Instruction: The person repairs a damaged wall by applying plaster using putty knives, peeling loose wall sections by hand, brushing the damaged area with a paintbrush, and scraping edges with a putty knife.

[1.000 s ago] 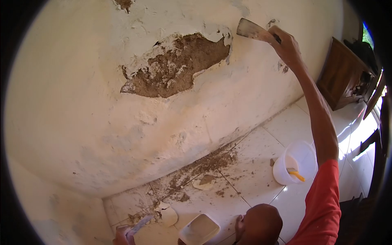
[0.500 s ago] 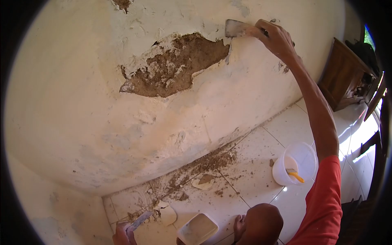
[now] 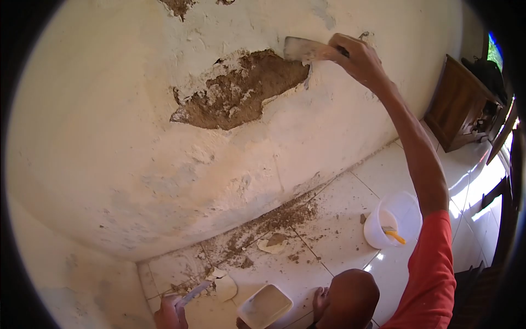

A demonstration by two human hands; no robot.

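My right hand is closed round a wide putty knife, its blade at the upper right edge of a bare brown patch in the cream wall. At the bottom left, my left hand grips a second scraper, which points up and right above the floor. A rectangular white container is right of that hand, low in the view.
A white bucket with a yellow-handled tool stands on the tiled floor. Crumbled debris and plaster flakes lie along the wall's foot. A wooden cabinet stands at the right. My knee shows below.
My right hand has moved the putty knife leftward across the wall to the patch's upper edge. My left hand has shifted slightly, still holding its scraper.
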